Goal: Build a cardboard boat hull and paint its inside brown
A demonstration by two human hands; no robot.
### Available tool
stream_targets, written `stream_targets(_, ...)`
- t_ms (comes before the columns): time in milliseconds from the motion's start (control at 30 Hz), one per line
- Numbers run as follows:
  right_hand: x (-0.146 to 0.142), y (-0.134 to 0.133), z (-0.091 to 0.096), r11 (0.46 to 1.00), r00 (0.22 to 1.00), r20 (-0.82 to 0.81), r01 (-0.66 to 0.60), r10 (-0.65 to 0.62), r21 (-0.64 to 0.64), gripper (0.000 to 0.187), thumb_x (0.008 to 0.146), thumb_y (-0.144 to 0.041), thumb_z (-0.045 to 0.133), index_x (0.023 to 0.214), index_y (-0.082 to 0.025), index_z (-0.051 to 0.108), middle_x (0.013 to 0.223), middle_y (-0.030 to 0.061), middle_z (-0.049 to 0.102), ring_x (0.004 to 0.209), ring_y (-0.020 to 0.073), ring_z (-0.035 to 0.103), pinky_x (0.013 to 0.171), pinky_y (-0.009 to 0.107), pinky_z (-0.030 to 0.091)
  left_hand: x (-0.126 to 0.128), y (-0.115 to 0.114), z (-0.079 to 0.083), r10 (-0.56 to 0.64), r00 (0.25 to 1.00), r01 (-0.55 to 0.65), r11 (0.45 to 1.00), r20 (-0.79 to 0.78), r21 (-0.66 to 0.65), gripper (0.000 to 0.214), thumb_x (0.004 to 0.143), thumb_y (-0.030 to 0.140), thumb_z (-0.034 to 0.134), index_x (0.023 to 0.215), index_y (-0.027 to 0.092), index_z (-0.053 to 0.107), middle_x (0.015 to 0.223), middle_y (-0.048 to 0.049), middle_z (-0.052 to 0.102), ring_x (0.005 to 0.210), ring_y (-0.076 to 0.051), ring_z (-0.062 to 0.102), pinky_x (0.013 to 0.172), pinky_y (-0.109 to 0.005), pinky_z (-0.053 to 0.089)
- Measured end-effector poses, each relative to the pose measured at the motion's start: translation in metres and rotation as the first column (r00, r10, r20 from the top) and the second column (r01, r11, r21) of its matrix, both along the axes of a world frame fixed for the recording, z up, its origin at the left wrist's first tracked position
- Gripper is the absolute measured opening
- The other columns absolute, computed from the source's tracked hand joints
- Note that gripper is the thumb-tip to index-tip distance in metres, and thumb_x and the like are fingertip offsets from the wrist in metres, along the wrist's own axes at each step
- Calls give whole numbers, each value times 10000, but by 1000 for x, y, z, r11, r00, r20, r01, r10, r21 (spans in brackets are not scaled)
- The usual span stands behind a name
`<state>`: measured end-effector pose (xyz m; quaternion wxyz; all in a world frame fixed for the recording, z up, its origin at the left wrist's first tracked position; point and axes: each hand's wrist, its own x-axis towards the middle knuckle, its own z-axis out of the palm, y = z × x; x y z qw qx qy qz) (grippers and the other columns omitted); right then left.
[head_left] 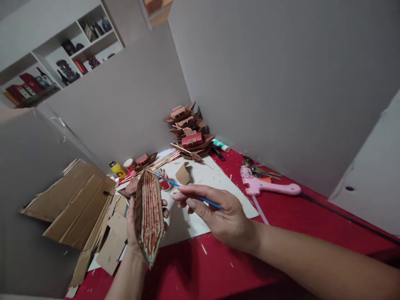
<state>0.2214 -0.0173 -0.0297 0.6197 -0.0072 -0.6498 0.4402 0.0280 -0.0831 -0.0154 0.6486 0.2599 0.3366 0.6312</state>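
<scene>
My left hand [131, 233] is wrapped round a cardboard model boat [151, 212] from below, its fingertips showing at the right side. The boat is tilted so that its inside faces me, with reddish-brown paint over the ridged floor and paler patches near the lower tip. Between the thumb and fingers of my right hand [215, 210] is a thin blue paintbrush [200, 198]. Its tip reaches the boat's upper end. Just behind the boat stands a paper cup [165, 182], partly hidden, with brown stains on it.
Finished-looking model boats [192, 141] are stacked in the corner. A pink glue gun [271, 186] with a cord lies at right on the red tabletop [193, 271]. Cardboard sheets [73, 204] lean at left. A yellow bottle [118, 170] and thin sticks lie beyond the white board [200, 225].
</scene>
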Motion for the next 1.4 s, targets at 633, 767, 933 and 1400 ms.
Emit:
stream_targets(633, -21, 21, -17, 903, 861, 302, 332, -408, 273, 109, 890, -202, 544, 943, -209, 639, 830, 60, 695, 766, 179, 656, 682, 297, 535, 13, 10, -59, -93, 968, 149, 960, 233, -235, 528, 821, 486, 455, 1071, 75, 672, 847, -149, 738, 794, -298, 700, 737, -401, 533)
stream_targets(767, -24, 23, -19, 913, 825, 401, 315, -398, 259, 135, 900, -199, 527, 972, -190, 640, 896, 76, 697, 830, 182, 660, 725, 295, 532, 15, 10, -62, -137, 958, 196, 954, 251, -227, 536, 828, 494, 445, 1052, 67, 679, 842, -149, 738, 805, -299, 699, 751, -406, 531)
stream_targets(933, -26, 22, -21, 926, 815, 446, 282, -370, 252, 156, 900, -199, 515, 950, -188, 663, 877, 69, 705, 815, 184, 664, 726, 295, 530, 19, 11, -57, -46, 976, 96, 968, 213, -231, 450, 839, 430, 493, 1063, 88, 679, 833, -128, 743, 806, -282, 700, 764, -388, 532)
stream_targets(1400, -24, 35, -17, 950, 868, 420, 310, -266, -39, 143, 831, -272, 595, 804, -165, 687, 707, 42, 698, 638, 149, 647, 588, 250, 535, 17, 11, -56, -101, 969, 173, 930, 227, -324, 591, 870, 507, 362, 1012, 31, 682, 720, -155, 730, 659, -267, 701, 655, -364, 535)
